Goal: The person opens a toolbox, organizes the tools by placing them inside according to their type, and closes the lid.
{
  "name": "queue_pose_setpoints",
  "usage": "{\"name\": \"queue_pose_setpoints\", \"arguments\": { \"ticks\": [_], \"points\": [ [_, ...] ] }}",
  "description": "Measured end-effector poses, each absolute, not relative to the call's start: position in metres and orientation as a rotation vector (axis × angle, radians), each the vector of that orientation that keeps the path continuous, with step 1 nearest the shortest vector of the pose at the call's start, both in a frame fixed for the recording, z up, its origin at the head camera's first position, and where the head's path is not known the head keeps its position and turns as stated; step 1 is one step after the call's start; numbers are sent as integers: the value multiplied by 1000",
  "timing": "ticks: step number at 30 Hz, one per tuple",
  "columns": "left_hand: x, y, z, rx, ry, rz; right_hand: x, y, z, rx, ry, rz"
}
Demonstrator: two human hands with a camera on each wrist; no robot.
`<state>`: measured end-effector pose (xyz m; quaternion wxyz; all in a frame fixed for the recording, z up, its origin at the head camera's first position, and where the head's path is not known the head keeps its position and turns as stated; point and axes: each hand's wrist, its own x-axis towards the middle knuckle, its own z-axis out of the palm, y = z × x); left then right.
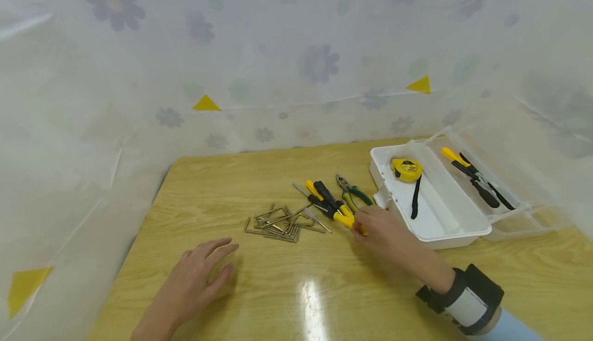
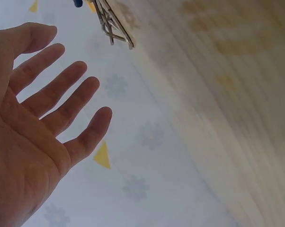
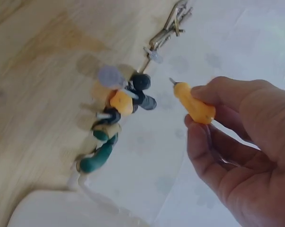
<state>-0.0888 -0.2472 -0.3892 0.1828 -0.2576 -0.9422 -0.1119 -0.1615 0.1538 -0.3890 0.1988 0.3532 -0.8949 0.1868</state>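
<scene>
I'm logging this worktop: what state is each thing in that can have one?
White case, open
Clear lid, open, holding tools
Tape measure, inside the case
Green-handled pliers, handles apart
Screwdrivers, lying bunched together
Hex keys, heaped loosely
Yellow-handled tool, held
Right grip, pinching that tool
Left grip, empty, fingers relaxed

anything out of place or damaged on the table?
The hex keys look messy: crossed in an untidy heap, loose on the table rather than in the box. No visible damage.
</scene>
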Motion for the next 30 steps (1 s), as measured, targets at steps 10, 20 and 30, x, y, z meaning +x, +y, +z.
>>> {"name": "queue_pose_setpoints", "arguments": {
  "ticks": [10,20,30],
  "points": [
    [-99,-235,-391,-823,-2664,-284,-156,199,-382,794,-2226,500],
    [-108,-208,-394,-958,-2620,-241,-153,260,-370,465,-2174,436],
    [-114,-183,-393,-1072,-2641,-297,-137,298,-371,185,-2286,392]
  ]
}}
